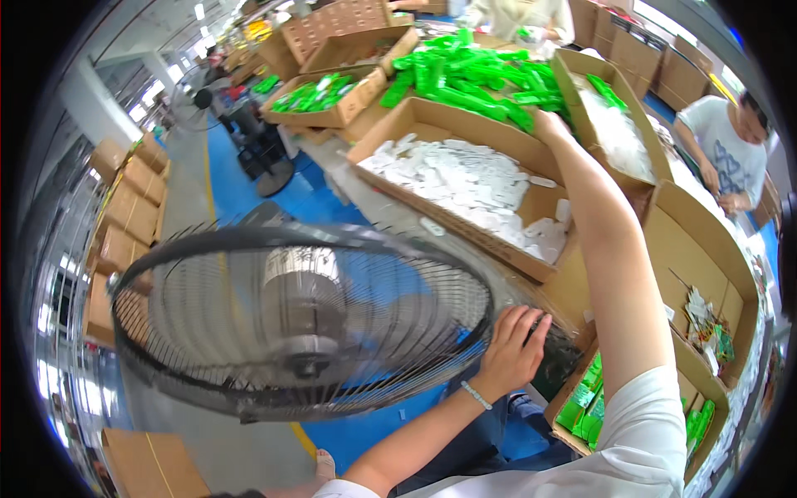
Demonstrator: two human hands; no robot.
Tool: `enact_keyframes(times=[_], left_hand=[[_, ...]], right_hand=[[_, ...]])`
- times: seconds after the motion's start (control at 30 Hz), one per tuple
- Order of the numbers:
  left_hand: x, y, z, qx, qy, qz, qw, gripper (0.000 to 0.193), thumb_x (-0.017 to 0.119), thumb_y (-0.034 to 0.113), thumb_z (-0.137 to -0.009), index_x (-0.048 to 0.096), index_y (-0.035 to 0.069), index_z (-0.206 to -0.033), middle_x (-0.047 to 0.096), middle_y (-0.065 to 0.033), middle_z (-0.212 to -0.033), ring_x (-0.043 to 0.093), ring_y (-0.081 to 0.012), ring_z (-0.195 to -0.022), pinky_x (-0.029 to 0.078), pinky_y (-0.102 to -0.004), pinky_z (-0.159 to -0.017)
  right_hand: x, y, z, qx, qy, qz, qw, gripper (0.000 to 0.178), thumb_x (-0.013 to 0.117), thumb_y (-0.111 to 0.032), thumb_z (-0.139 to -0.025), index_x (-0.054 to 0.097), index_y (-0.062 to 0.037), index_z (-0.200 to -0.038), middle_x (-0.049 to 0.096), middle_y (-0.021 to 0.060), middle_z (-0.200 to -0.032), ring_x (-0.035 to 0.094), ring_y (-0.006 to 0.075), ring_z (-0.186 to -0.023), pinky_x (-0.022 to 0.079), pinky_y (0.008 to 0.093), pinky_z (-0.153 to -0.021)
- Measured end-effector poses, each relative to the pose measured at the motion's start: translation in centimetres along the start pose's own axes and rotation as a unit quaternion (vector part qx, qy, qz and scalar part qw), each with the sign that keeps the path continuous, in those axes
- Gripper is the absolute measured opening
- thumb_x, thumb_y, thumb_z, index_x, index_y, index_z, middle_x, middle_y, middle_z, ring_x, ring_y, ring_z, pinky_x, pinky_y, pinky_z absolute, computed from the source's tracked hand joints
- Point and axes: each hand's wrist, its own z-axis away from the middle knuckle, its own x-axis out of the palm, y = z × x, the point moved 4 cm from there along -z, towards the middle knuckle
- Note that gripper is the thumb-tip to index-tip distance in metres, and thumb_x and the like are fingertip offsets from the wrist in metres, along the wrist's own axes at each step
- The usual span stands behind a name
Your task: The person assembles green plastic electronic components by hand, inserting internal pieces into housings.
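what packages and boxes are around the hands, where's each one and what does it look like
Green packs: long bright green pile, far table, under the right hand.
White packs: small flat pieces filling an open brown carton, mid table.
Green packs in box: shallow brown carton, far left.
Colourful packets: small, in the carton at right.
Green packs low: carton beside the left hand, which rests on the fan.

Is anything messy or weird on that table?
Yes. The green packets lie in a loose, jumbled heap on the table instead of in a box. Your right hand reaches into it, while your left hand rests on the fan guard.
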Motion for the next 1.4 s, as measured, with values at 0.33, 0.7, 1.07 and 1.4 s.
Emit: enact_keyframes(times=[0.33,0.7,1.07,1.4], left_hand=[[-1.2,-0.1,1.6,-0.049,-0.005,-0.036,0.998,0.048,0.063,0.007,-0.075,0.057,0.003,-0.123,0.055,-0.0139,-0.119,0.051,-0.0334,-0.115,0.041,-0.0486,-0.104],[-1.6,-0.4,1.5,-0.038,0.009,-0.058,0.998,0.046,0.063,0.022,-0.086,0.054,0.004,-0.126,0.051,-0.0157,-0.122,0.046,-0.0386,-0.117,0.037,-0.0508,-0.102],[-3.4,-0.5,-2.9,-0.220,0.159,0.382,0.883,0.041,0.049,0.021,-0.099,0.047,0.001,-0.134,0.059,-0.0112,-0.121,0.051,-0.0230,-0.119,0.033,-0.0372,-0.109],[2.2,6.8,-9.9,-0.325,0.022,0.704,0.630,0.042,0.036,0.038,-0.105,0.046,0.007,-0.131,0.059,-0.0144,-0.120,0.058,-0.0286,-0.108,0.048,-0.0451,-0.096]], right_hand=[[-3.1,-8.4,4.6,-0.005,0.029,-0.039,0.999,0.024,0.064,-0.021,-0.078,0.074,-0.0063,-0.094,0.068,0.0242,-0.092,0.067,0.0380,-0.088,0.053,0.0448,-0.078],[-16.8,-12.1,10.1,0.077,0.043,-0.345,0.935,0.020,0.069,-0.021,-0.083,0.068,-0.0063,-0.069,0.061,0.0005,-0.060,0.049,0.0096,-0.050,0.038,0.0291,-0.047],[-31.8,-18.3,37.0,-0.045,0.027,-0.277,0.959,0.023,0.064,-0.022,-0.081,0.073,-0.0010,-0.085,0.071,0.0097,-0.073,0.065,0.0154,-0.064,0.051,0.0333,-0.064],[-31.3,-13.5,48.1,-0.085,-0.056,-0.111,0.989,0.029,0.069,-0.035,-0.081,0.071,-0.0063,-0.083,0.067,0.0149,-0.073,0.065,0.0344,-0.072,0.052,0.0434,-0.067]])
